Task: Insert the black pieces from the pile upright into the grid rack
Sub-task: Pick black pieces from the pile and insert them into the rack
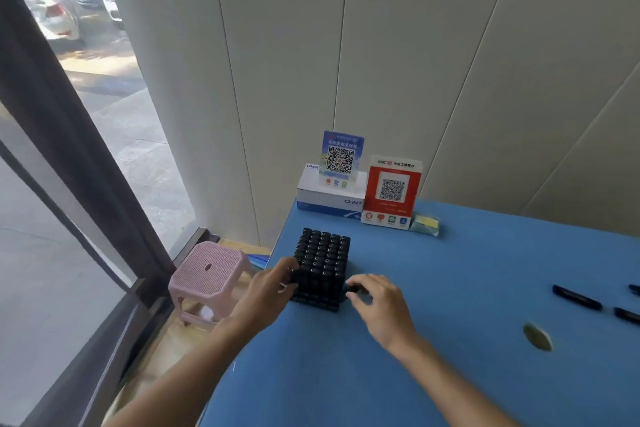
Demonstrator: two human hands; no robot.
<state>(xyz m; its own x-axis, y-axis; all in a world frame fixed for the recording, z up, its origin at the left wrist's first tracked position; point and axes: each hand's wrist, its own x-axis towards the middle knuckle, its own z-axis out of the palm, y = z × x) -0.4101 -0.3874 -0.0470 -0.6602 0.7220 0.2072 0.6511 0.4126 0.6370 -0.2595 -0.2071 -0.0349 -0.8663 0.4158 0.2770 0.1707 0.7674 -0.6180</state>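
A black grid rack (322, 270) stands on the blue table (450, 288) near its left edge, packed with several upright black pieces. My left hand (268, 291) rests against the rack's left side, fingers touching it. At the rack's front right corner, my right hand (377, 302) pinches a small black piece (354, 288) between its fingertips. Three loose black pieces lie flat at the table's right: one (576, 297), one (627, 315) and one (634, 289) cut by the frame edge.
A white box (330, 196) with a blue QR sign (341, 158) and a red QR stand (391, 194) sit at the table's back. A small yellow packet (425, 225) lies beside them. A cable hole (537, 337) opens in the tabletop. A pink stool (211, 274) stands left of the table.
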